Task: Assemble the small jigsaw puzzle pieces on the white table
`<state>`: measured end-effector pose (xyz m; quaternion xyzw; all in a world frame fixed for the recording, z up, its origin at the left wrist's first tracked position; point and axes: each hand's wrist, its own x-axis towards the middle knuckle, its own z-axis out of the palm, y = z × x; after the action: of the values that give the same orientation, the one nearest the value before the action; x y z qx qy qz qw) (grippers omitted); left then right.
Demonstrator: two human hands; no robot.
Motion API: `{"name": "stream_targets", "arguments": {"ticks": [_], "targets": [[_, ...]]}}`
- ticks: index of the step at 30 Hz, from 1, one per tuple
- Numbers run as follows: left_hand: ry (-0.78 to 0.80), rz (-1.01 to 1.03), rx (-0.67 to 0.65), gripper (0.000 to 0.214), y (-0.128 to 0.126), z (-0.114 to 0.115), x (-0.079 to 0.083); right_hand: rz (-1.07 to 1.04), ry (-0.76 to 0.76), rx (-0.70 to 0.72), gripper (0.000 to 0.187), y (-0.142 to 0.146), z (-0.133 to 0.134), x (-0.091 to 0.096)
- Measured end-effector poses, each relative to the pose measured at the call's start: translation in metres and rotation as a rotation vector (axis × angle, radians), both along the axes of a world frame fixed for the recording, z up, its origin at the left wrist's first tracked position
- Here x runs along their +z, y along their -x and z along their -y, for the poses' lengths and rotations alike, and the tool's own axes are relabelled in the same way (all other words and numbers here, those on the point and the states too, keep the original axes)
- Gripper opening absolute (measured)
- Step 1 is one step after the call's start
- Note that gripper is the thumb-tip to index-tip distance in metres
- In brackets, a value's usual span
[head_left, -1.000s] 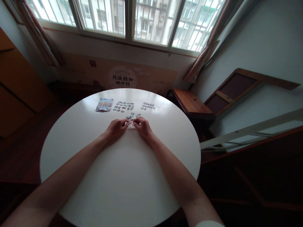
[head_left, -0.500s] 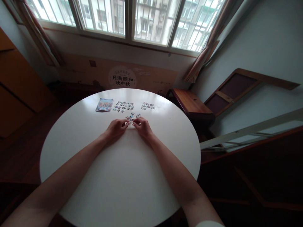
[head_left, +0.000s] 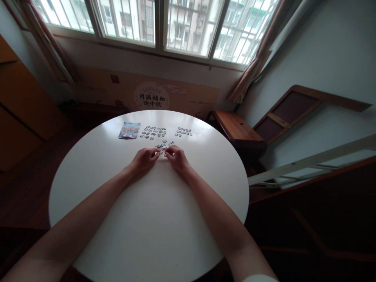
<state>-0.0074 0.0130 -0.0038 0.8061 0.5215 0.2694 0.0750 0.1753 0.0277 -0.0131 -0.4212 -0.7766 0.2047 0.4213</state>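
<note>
Pinching above the leftover jigsaw pile (head_left: 163,145), your left hand (head_left: 144,157) and right hand (head_left: 177,156) are hiding whether their fingers grip anything, while two spread piece groups (head_left: 154,131) are lying beyond.

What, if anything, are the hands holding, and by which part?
I can't tell: the left hand and right hand are at the nearest jigsaw pieces, too small to show any hold.

The head camera looks forward and down across the round table (head_left: 147,219) toward the windows (head_left: 188,31).
</note>
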Motion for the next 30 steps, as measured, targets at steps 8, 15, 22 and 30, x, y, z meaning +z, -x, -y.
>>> {"name": "stream_targets", "arguments": {"ticks": [8, 15, 22, 30], "targets": [[-0.014, 0.004, -0.002, 0.031, 0.0007, -0.0009, -0.0013, -0.001, 0.004, 0.002, 0.008, -0.0003, -0.0003, 0.0], [-0.008, 0.003, -0.005, 0.031, 0.0004, 0.0001, -0.0001, 0.005, -0.002, -0.001, 0.008, -0.0001, -0.0012, -0.0016], [-0.016, 0.003, -0.003, 0.032, 0.0008, -0.0006, -0.0011, 0.005, 0.0, 0.0, 0.008, -0.0004, -0.0011, -0.0009], [-0.017, 0.001, 0.002, 0.031, 0.001, -0.0012, -0.0024, 0.007, -0.014, -0.005, 0.008, 0.0, -0.0008, -0.0007]]}}
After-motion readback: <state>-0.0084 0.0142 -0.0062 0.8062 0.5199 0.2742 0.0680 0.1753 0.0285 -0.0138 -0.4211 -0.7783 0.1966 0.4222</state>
